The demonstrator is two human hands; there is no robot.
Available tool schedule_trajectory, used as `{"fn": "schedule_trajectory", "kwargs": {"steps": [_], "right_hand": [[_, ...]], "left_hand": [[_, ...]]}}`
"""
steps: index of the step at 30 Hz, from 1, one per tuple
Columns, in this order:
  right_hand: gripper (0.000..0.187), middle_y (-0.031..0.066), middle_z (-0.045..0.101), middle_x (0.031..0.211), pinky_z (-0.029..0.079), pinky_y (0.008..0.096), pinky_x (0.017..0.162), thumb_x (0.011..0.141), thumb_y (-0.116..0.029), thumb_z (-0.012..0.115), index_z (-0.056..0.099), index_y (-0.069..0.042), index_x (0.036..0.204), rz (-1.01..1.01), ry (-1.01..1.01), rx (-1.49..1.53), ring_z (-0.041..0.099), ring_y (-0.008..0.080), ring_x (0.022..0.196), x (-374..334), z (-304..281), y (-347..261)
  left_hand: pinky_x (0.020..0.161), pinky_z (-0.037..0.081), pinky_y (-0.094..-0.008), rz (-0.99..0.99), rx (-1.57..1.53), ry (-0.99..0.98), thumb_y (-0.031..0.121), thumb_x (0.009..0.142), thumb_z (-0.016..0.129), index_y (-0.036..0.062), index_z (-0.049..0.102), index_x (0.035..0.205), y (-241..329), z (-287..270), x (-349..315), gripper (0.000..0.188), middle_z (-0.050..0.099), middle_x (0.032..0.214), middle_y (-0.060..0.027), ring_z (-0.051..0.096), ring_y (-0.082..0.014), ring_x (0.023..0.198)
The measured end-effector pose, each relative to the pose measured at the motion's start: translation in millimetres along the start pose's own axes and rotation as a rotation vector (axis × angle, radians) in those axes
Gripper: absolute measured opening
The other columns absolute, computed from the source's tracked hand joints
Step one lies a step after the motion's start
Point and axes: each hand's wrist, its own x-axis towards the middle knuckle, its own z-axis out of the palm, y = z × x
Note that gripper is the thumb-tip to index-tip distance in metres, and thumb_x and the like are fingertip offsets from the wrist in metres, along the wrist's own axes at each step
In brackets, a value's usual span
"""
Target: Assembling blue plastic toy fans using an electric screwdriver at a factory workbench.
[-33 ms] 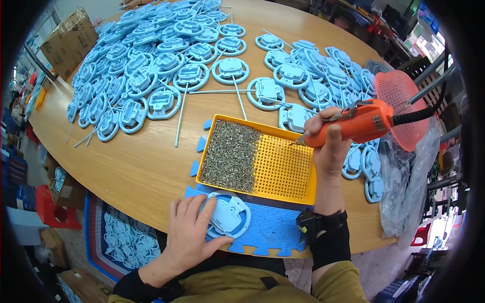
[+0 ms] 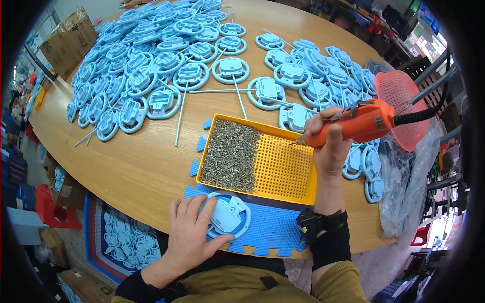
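Left hand [image 2: 193,230] is spread wide, fingers at the left rim and thumb at the bottom rim of a blue plastic wheel [image 2: 227,215] lying on the foam mat [image 2: 275,227] right of the palm, right hand [image 2: 331,147] wrapped round an orange electric screwdriver [image 2: 361,122], tip over the yellow tray [image 2: 285,174] of screws [image 2: 230,157].

Assembly workshop: heaps of identical blue parts [image 2: 189,74], yellow tray [image 2: 284,169] of screws [image 2: 231,156], corded orange screwdriver [image 2: 356,123].

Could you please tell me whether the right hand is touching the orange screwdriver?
Touching. The head view shows the right hand wrapped around the front part of the orange screwdriver, thumb across its body.
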Motion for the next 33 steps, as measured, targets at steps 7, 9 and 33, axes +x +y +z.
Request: {"fn": "schedule_trajectory", "kwargs": {"steps": [7,9,33], "right_hand": [[0.047,0.0033,0.052,0.069,0.044,0.0303,0.058,0.079,-0.048,0.07,0.051,-0.007,0.092,0.007,-0.039,-0.015,0.051,0.0141,0.061,5,-3,1],[0.049,0.0031,0.052,0.069,0.044,0.0303,0.058,0.079,-0.05,0.07,0.052,-0.007,0.093,0.019,-0.011,-0.028,0.051,0.0141,0.061,4,-2,1],[0.048,0.0033,0.054,0.07,0.045,0.0301,0.059,0.08,-0.048,0.069,0.053,-0.006,0.096,0.006,0.013,-0.01,0.053,0.0139,0.062,7,2,0]], "left_hand": [[0.088,0.034,-0.0473,-0.002,-0.031,0.098,0.032,0.063,0.079,0.001,0.051,0.117,6,20,7,0.069,0.047,0.115,-0.0183,0.046,-0.0349,0.101],[0.09,0.032,-0.0497,-0.004,-0.042,0.095,0.034,0.065,0.078,0.0006,0.051,0.118,5,23,5,0.068,0.047,0.115,-0.0192,0.046,-0.0349,0.102],[0.086,0.035,-0.0449,0.001,-0.078,0.133,0.032,0.062,0.079,0.002,0.051,0.118,7,22,2,0.069,0.047,0.114,-0.0176,0.046,-0.0345,0.099]]}}
